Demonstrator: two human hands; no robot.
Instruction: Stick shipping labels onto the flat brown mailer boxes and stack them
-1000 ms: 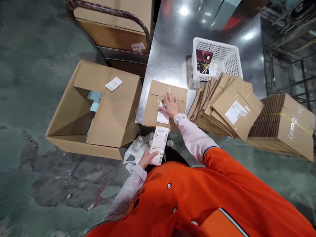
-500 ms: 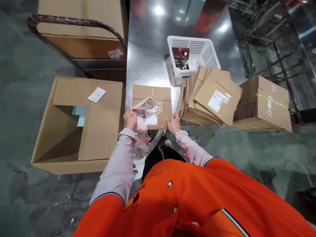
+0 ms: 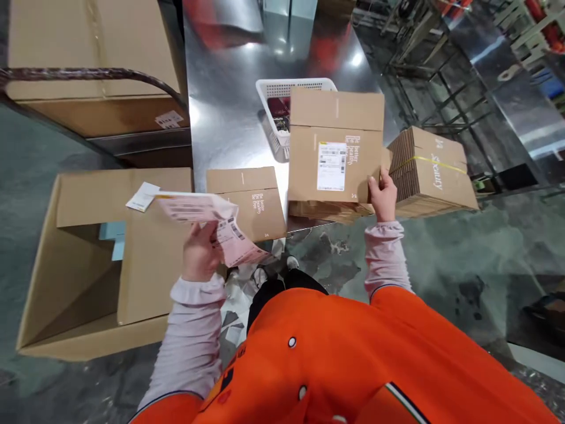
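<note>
My left hand [image 3: 200, 254] is closed on a folded strip of shipping labels [image 3: 233, 238], lifted over the table's front left corner. One end of the strip sticks out to the left, and the other hangs down to the right. My right hand [image 3: 383, 197] pinches the lower right corner of a flattened cardboard box [image 3: 304, 153] that bears a white shipping label [image 3: 332, 166]. That box is above a pile of flattened boxes [image 3: 326, 209] and hides most of it. Beside the strip, an unlabelled flattened box [image 3: 247, 197] lies on the metal table [image 3: 216, 106].
A white plastic basket [image 3: 271, 88] stands behind the held box, partly covered. To the right is a strapped bundle of flattened boxes [image 3: 441, 165]. On the left are a large open carton [image 3: 154, 253] with a white slip [image 3: 142, 196] and a loaded trolley with a handle [image 3: 101, 73].
The labelled flattened box has gone from the table's left side to above the pile, carried by my right hand. An unlabelled one now shows there. My left hand has raised the label strip leftward.
</note>
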